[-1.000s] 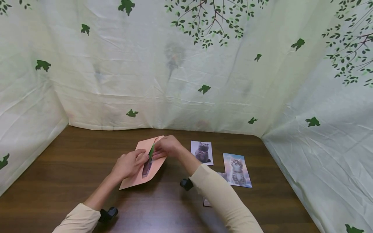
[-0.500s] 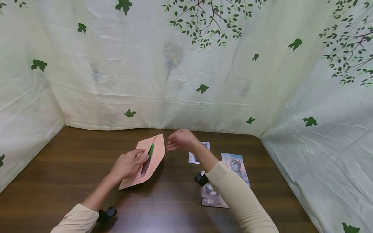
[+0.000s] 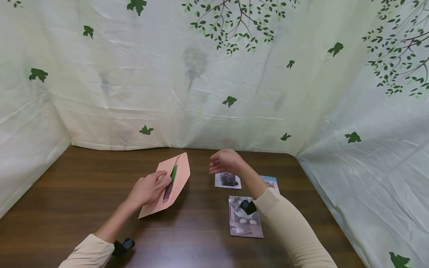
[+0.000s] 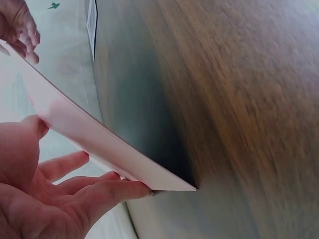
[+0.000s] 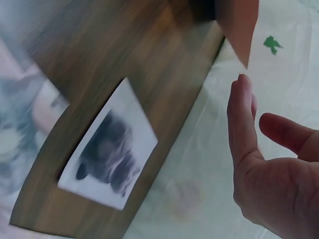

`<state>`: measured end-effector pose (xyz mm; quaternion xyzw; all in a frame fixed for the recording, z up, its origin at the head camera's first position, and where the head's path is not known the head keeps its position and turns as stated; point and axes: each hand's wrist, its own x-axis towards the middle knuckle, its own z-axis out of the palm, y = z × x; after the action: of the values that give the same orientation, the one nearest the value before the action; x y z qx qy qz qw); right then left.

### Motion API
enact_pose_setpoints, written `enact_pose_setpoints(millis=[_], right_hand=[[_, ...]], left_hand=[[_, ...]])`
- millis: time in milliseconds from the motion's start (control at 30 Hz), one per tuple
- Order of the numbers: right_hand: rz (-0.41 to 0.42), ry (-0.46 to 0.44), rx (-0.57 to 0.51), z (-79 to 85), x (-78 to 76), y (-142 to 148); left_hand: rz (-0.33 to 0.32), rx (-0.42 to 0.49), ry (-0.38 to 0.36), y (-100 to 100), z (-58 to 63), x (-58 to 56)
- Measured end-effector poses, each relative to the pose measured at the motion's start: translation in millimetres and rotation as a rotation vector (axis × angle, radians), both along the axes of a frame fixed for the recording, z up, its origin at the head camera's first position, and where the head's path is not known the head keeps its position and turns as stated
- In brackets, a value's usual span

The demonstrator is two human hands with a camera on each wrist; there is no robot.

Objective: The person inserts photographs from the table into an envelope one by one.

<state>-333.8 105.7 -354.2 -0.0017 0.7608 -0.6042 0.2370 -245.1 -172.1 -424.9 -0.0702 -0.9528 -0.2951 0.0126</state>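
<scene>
My left hand holds a pink envelope tilted up off the table, thumb on the near face and fingers behind it, as the left wrist view also shows. Through the envelope's opening a picture with a green part peeks out. Empty, my right hand hovers to the right of the envelope, above a cat picture on white paper. In the right wrist view its fingers are fairly straight, with the thumb apart from them.
On the table's right side lie a larger cat picture and a blue-topped picture, partly covered by the right forearm. White cloth with green leaf prints hangs behind the brown table.
My right hand has come away from the envelope's opening and moved right, empty, over the cat pictures. The left hand keeps hold of the envelope in nearly the same place.
</scene>
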Motion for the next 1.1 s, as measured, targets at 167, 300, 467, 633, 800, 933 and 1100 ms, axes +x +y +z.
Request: enact_pose_setpoints(millis=[167,300,467,633,800,933,1100], right_hand=[[-0.018,-0.005,0.030,-5.0,-1.4,16.7],[-0.027,-0.007,0.075,-7.4,-1.6,28.8],[-0.023,0.013,0.128,-9.4,1.7,46.4],[-0.026,0.020,0.119,-11.8,7.2,66.3],[-0.038,0.024,0.142,-18.7,9.4,85.6],[-0.031,0.027,0.165,-21.9,13.9,99.3],[-0.019,0.017,0.188,-23.6,20.1,112.8]], left_hand=[[-0.009,-0.001,-0.006,4.0,0.4,-1.3],[-0.010,-0.002,-0.006,7.3,1.1,-1.1],[-0.012,0.001,0.000,9.5,1.4,-1.3],[-0.020,0.005,0.003,10.7,0.1,-2.6],[-0.018,0.005,-0.001,10.6,-1.4,-3.8],[-0.019,0.001,-0.004,10.9,-1.7,-3.6],[-0.018,0.000,0.009,11.7,-2.8,-3.9]])
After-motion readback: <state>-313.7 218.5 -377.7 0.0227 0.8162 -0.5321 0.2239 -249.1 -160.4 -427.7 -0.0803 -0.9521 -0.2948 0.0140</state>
